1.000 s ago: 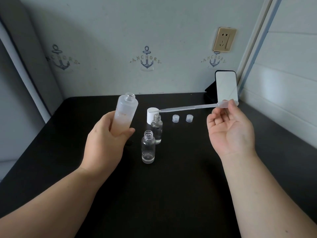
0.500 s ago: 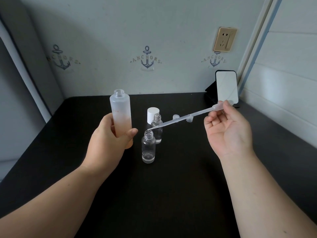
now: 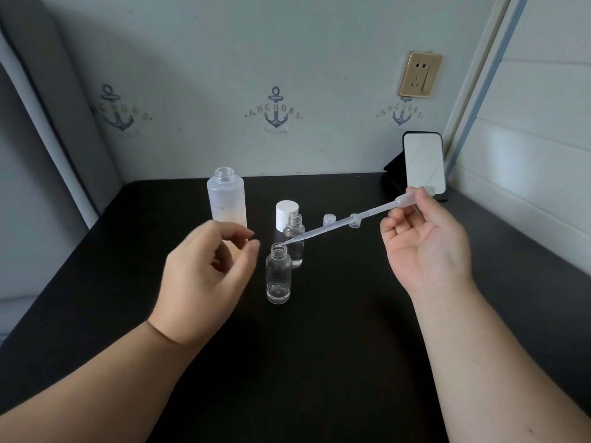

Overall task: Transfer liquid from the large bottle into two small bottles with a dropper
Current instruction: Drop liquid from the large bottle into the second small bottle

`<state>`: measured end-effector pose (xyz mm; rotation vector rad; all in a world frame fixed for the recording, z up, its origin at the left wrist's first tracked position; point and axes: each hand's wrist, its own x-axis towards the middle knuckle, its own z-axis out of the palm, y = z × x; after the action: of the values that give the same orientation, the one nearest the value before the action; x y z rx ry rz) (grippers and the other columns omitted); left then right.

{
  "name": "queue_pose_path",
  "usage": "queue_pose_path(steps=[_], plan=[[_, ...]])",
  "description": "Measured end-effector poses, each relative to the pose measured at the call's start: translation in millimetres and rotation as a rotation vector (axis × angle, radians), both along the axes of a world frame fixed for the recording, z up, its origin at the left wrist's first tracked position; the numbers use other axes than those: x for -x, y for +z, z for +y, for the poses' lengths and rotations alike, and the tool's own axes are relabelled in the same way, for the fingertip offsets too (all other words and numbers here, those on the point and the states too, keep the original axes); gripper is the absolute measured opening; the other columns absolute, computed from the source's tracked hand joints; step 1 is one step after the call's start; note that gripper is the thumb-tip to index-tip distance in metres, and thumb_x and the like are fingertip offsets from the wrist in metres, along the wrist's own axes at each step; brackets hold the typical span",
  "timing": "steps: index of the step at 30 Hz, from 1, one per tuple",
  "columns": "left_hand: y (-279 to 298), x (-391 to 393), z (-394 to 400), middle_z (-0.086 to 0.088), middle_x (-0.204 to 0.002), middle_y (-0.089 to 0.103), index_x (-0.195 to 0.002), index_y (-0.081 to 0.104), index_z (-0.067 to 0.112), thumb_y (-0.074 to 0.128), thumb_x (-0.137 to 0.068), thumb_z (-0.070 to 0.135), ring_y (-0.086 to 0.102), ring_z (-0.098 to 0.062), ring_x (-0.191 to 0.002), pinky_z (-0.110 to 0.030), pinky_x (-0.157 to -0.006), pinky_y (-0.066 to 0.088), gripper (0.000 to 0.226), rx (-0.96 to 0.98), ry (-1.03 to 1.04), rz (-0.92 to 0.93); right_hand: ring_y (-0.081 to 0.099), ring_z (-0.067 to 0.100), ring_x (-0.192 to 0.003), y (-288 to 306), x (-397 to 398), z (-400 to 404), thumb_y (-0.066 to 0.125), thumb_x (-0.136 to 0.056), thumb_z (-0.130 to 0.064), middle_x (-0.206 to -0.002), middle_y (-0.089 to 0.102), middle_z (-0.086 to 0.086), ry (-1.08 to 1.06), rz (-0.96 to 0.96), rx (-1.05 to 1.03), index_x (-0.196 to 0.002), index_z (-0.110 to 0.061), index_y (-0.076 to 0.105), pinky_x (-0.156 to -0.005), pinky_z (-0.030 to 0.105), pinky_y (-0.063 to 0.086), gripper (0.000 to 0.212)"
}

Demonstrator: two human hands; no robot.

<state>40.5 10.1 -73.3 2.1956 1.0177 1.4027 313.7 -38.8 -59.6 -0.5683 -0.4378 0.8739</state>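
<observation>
Lettering "ANCHORS" is printed behind the large bottle. Dropper is pinched by right hand fingers; left hand fingers are loosely curled, empty.

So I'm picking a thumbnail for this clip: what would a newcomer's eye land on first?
Probably the long clear plastic dropper, pinched at its bulb by the right hand, slanting down so its tip sits at the mouth of the nearer small clear glass bottle mid-table. Next, the tall frosted open bottle standing behind the empty, loosely curled left hand, all against the black table.
</observation>
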Motion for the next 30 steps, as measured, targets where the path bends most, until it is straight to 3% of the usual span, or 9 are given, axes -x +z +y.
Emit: queue_pose_path(steps=[4, 7, 11, 15, 21, 30], plan=[[0.2, -5.8, 1.7, 0.029, -0.088, 0.064, -0.110, 0.063, 0.037, 0.058, -0.075, 0.067, 0.064, -0.007, -0.073, -0.017, -0.065, 0.051, 0.047, 0.172, -0.131, 0.185, 0.059, 0.014, -0.062, -0.5, -0.6, 0.1, 0.071, -0.086, -0.016, -0.076, 0.067, 0.001, 0.006, -0.017, 0.000, -0.076, -0.013, 0.078, -0.063, 0.024, 0.049, 0.013], [-6.2, -9.1, 7.0, 0.046, -0.088, 0.056, -0.112, 0.059, 0.042, 0.058, -0.065, 0.073, 0.064, -0.002, -0.075, -0.009, -0.066, 0.046, 0.056, 0.225, -0.191, 0.288, 0.059, 0.014, -0.063, 0.3, -0.8, 0.5, 0.070, -0.087, -0.017, -0.076, 0.067, 0.001, 0.005, -0.036, 0.001, -0.076, -0.014, 0.078, -0.063, 0.024, 0.049, 0.014], [-11.3, -8.5, 11.5, 0.038, -0.084, 0.061, -0.097, 0.062, 0.043, 0.058, -0.070, 0.069, 0.063, 0.000, -0.073, -0.009, -0.062, 0.045, 0.038, 0.200, -0.205, 0.294, 0.059, 0.014, -0.063, 0.9, -1.4, -0.3, 0.072, -0.086, -0.016, -0.076, 0.067, 0.001, 0.010, -0.024, -0.009, -0.078, -0.013, 0.078, -0.062, 0.024, 0.050, 0.011], [-10.2, -6.0, 12.4, 0.035, -0.096, 0.060, -0.102, 0.056, 0.057, 0.063, -0.076, 0.065, 0.064, 0.000, -0.082, -0.008, -0.071, 0.047, 0.028, 0.150, -0.224, 0.289, 0.058, 0.014, -0.062, 1.7, -2.8, -0.1, 0.071, -0.086, -0.017, -0.076, 0.066, 0.001, 0.000, -0.044, -0.014, -0.081, -0.013, 0.076, -0.061, 0.024, 0.049, 0.008], [-12.9, -4.4, 14.3, 0.024, -0.088, 0.063, -0.119, 0.066, 0.045, 0.068, -0.080, 0.053, 0.061, 0.001, -0.080, -0.009, -0.068, 0.045, 0.040, 0.076, -0.197, 0.315, 0.057, 0.012, -0.062, 2.2, -3.2, -0.9, 0.072, -0.087, -0.017, -0.075, 0.067, 0.000, 0.003, -0.068, -0.003, -0.076, -0.015, 0.077, -0.061, 0.022, 0.049, 0.013], [-10.5, -4.4, 12.6, 0.025, -0.085, 0.061, -0.119, 0.069, 0.039, 0.067, -0.081, 0.054, 0.060, 0.003, -0.082, -0.009, -0.066, 0.044, 0.041, 0.075, -0.190, 0.342, 0.051, 0.009, -0.056, 3.1, -0.9, -0.3, 0.070, -0.090, -0.015, -0.075, 0.067, -0.002, 0.003, -0.080, 0.043, -0.074, -0.017, 0.077, -0.056, 0.020, 0.044, 0.018]])
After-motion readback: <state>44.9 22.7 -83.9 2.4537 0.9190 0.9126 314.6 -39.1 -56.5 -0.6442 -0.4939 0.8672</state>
